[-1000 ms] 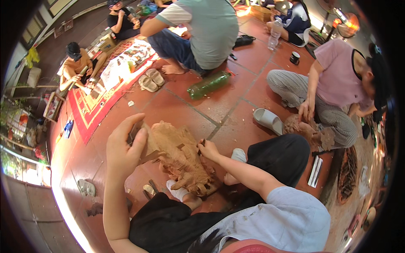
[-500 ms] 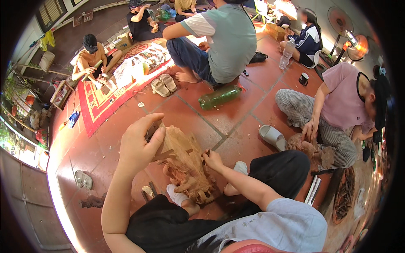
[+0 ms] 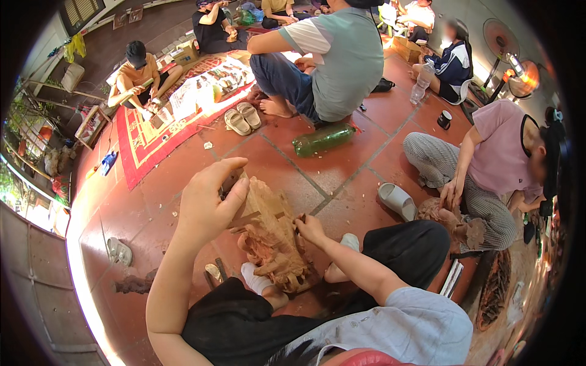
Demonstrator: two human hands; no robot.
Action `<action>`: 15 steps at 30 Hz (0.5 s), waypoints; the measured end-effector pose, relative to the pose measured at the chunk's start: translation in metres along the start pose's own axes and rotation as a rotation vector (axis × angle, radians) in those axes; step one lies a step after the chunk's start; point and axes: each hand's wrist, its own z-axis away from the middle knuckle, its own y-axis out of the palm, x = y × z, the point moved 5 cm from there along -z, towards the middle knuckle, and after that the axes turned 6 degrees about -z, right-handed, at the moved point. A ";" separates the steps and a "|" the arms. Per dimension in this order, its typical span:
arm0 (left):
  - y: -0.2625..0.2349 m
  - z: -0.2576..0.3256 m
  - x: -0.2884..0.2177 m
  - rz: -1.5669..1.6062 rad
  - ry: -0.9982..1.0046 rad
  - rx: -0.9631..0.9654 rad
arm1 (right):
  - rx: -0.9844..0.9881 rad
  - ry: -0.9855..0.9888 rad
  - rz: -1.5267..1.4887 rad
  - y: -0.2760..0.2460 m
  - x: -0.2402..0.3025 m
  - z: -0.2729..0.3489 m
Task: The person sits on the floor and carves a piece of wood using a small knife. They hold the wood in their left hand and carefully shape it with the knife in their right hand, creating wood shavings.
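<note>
A brown carved wooden figure (image 3: 274,238) stands tilted on the red tile floor between my legs. My left hand (image 3: 207,204) grips its top end, fingers wrapped over the upper edge. My right hand (image 3: 308,229) rests against the carving's right side, fingers closed around a small tool whose tip touches the wood; the tool is mostly hidden. My feet in white socks (image 3: 259,283) lie beside the carving's base.
A green bottle (image 3: 323,140) lies on the tiles ahead. A grey slipper (image 3: 397,200) sits to the right. A person in a pink shirt (image 3: 497,158) works on another carving at right. Other people sit beyond around a red mat (image 3: 152,143).
The view shifted slightly; my left hand stays on the carving's top and my right hand has moved a little along its right side.
</note>
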 end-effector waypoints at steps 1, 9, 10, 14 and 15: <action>-0.001 0.002 0.002 -0.004 -0.004 -0.005 | 0.042 -0.002 -0.026 -0.005 0.021 0.006; -0.004 0.002 0.001 -0.009 0.012 -0.017 | 0.113 0.356 -0.412 -0.014 -0.009 -0.003; -0.003 0.002 0.001 0.002 0.011 -0.018 | 0.126 0.394 -0.388 -0.009 -0.017 -0.003; -0.003 0.002 0.003 0.004 0.004 -0.011 | 0.061 0.045 -0.131 0.001 0.005 -0.001; -0.003 0.003 0.004 0.002 0.004 -0.008 | 0.083 0.104 -0.257 0.000 0.011 0.002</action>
